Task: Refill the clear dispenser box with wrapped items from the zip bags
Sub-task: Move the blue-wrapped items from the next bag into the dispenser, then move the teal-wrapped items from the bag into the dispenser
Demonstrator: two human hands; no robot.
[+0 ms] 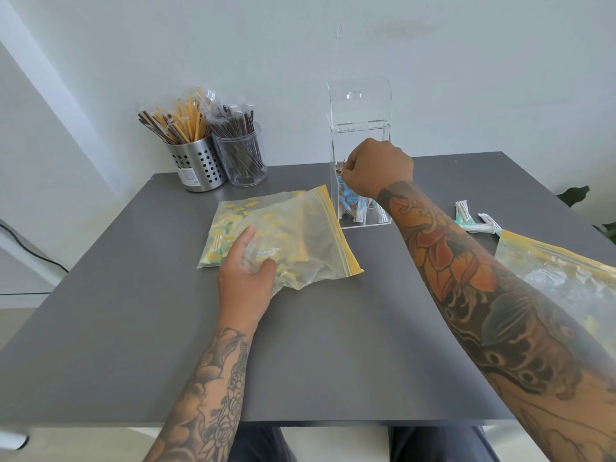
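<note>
A clear dispenser box (358, 135) stands at the back of the grey table (133, 328) with its lid flipped up. Blue wrapped items (348, 203) lie inside it near the bottom. My right hand (378, 168) is closed in front of the box at mid height, pinching a few wrapped items at its left face. A zip bag (300, 238) with yellow wrapped items lies flat left of the box. My left hand (246, 268) presses down on this bag, fingers curled into the plastic. A second zip bag (566, 278) lies at the right, partly behind my right forearm.
A perforated steel cup (196, 165) and a clear cup (243, 158) full of wrapped sticks stand at the back left. A few loose white-and-green wrapped items (473, 221) lie right of the box. A plant leaf (575, 195) shows past the table's right edge.
</note>
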